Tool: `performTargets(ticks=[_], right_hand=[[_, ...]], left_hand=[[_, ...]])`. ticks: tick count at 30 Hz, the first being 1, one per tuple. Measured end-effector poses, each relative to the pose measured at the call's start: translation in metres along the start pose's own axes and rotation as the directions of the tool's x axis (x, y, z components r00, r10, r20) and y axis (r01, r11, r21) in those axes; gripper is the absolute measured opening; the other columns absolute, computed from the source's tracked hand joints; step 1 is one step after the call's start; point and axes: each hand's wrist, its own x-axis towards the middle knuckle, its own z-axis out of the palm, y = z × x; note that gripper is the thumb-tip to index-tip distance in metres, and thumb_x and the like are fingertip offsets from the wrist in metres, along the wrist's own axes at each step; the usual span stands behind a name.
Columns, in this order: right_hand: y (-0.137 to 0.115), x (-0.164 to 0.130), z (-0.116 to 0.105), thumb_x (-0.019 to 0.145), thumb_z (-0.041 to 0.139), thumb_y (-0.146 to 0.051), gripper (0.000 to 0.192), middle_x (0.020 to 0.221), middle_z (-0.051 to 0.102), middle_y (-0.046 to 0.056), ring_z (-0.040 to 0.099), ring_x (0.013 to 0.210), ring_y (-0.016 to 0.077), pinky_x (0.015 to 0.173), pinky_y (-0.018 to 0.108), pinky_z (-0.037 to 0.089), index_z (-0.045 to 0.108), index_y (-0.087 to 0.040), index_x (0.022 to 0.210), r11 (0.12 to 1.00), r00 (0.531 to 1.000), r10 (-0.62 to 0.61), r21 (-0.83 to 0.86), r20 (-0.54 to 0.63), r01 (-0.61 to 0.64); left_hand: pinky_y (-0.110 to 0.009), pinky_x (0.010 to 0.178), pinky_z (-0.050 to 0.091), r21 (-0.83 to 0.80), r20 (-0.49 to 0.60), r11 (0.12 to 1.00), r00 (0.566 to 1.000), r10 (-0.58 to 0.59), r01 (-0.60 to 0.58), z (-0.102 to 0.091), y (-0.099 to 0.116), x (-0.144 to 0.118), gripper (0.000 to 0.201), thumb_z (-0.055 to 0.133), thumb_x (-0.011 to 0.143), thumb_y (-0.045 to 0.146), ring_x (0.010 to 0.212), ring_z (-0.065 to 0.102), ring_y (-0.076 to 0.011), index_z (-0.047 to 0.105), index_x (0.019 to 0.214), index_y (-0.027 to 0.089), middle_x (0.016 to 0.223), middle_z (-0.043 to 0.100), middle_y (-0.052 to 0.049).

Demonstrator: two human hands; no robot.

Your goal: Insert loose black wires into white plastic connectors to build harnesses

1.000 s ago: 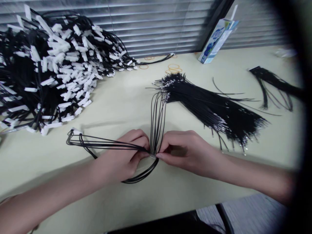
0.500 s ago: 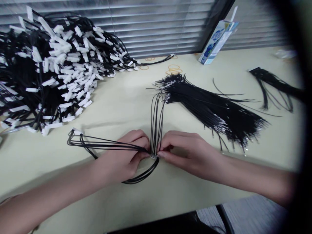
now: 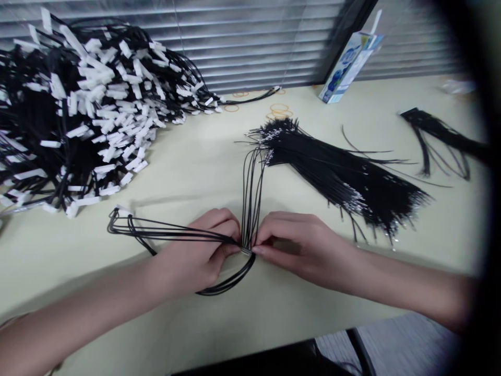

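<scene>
1. Head view: toward the bench's (image 3: 176, 329) front edge, left hand (image 3: 209, 245) pinches a grey connector (image 3: 246, 251); right hand (image 3: 299, 240), fingertips narrow, grips black cables (image 3: 239, 277) beside it.
2. Upright cables have bunched slightly; connector hardly moved, suggesting fine, in-place work.

Pale table (image 3: 188, 167), heap of cables (image 3: 105, 104), black wire bundle (image 3: 332, 162), drink carton (image 3: 344, 70), rubber bands (image 3: 279, 114)

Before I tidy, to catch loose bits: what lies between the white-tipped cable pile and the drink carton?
In the head view, loose orange bands and black cables trailing from the pile lie between it and the carton.
</scene>
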Motion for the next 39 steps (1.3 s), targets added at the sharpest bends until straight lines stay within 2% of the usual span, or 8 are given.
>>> performTargets(ticks=[16,21,25,27,29,31,33,39], right_hand=[[0.001,0.001,0.003,0.084,0.054,-0.017,0.005,0.072,0.056,-0.003,0.049,0.062,0.0072,0.057,0.019,0.038,0.055,-0.018,0.079,0.99,0.992,0.1,0.095,0.072,-0.106],[-0.003,0.001,-0.008,0.09,0.045,-0.022,0.01,0.072,0.059,-0.002,0.055,0.067,0.0105,0.062,0.022,0.043,0.053,-0.019,0.095,0.97,0.984,0.162,0.194,-0.07,-0.146],[0.008,0.003,-0.031,0.09,0.045,-0.021,0.014,0.077,0.062,0.0,0.057,0.07,0.0122,0.063,0.023,0.041,0.058,-0.019,0.095,0.963,0.963,0.046,-0.243,-0.266,-0.113],[0.015,0.001,-0.048,0.09,0.046,-0.024,0.014,0.081,0.063,0.004,0.057,0.077,0.0167,0.065,0.027,0.039,0.059,-0.019,0.089,0.8,0.961,0.034,-0.569,-0.276,-0.191],[0.023,-0.005,-0.065,0.089,0.048,-0.031,0.019,0.078,0.062,0.005,0.057,0.076,0.0199,0.063,0.03,0.036,0.057,-0.018,0.079,0.597,0.964,0.163,-0.757,-0.211,-0.266],[0.028,-0.013,-0.077,0.087,0.052,-0.035,0.023,0.072,0.061,0.005,0.056,0.069,0.0196,0.057,0.029,0.032,0.054,-0.018,0.071,0.49,0.925,0.356,-0.817,-0.131,-0.304],[0.031,-0.02,-0.084,0.085,0.053,-0.031,0.02,0.072,0.061,0.005,0.056,0.067,0.0191,0.055,0.029,0.03,0.053,-0.018,0.07,0.467,0.887,0.456,-0.828,-0.075,-0.31],[0.03,-0.025,-0.085,0.079,0.048,-0.013,0.015,0.07,0.06,0.005,0.056,0.067,0.0185,0.055,0.029,0.028,0.051,-0.018,0.065,0.484,0.89,0.455,-0.829,-0.037,-0.282]], left_hand=[[-0.026,0.073,0.041,0.022,0.01,1.0,1.0,-0.022,0.022,0.0,0.001,0.0,0.013,0.048,0.086,0.007,0.083,0.049,-0.0144,0.05,0.079,0.018,0.086,0.049,-0.001],[-0.028,0.072,0.041,0.075,-0.054,0.996,0.998,-0.039,0.043,0.0,0.0,-0.002,0.015,0.047,0.085,0.005,0.081,0.049,-0.0151,0.05,0.079,0.018,0.085,0.05,-0.001],[-0.03,0.072,0.041,0.11,-0.111,0.991,0.992,-0.06,0.072,-0.001,-0.003,-0.002,0.015,0.046,0.084,0.004,0.081,0.049,-0.0167,0.051,0.082,0.019,0.086,0.052,-0.002],[-0.031,0.071,0.041,0.109,-0.11,0.991,0.992,-0.064,0.076,-0.002,-0.005,-0.002,0.015,0.046,0.084,0.005,0.081,0.049,-0.017,0.051,0.081,0.019,0.086,0.052,-0.002],[-0.031,0.071,0.041,0.105,-0.106,0.991,0.992,-0.068,0.08,-0.002,-0.006,-0.003,0.015,0.045,0.084,0.006,0.08,0.049,-0.0169,0.05,0.08,0.019,0.086,0.051,-0.002],[-0.031,0.071,0.042,0.104,-0.109,0.99,0.991,-0.079,0.09,-0.001,-0.007,-0.003,0.015,0.045,0.084,0.006,0.08,0.049,-0.0167,0.05,0.08,0.02,0.086,0.051,-0.002],[-0.03,0.07,0.042,0.104,-0.114,0.99,0.99,-0.084,0.096,0.0,-0.007,-0.003,0.015,0.045,0.084,0.007,0.08,0.049,-0.0164,0.049,0.08,0.02,0.086,0.051,-0.001],[-0.03,0.07,0.043,0.108,-0.095,0.99,0.993,-0.076,0.087,-0.001,-0.007,-0.001,0.014,0.043,0.086,0.01,0.08,0.049,-0.0169,0.047,0.079,0.02,0.086,0.051,-0.002]])
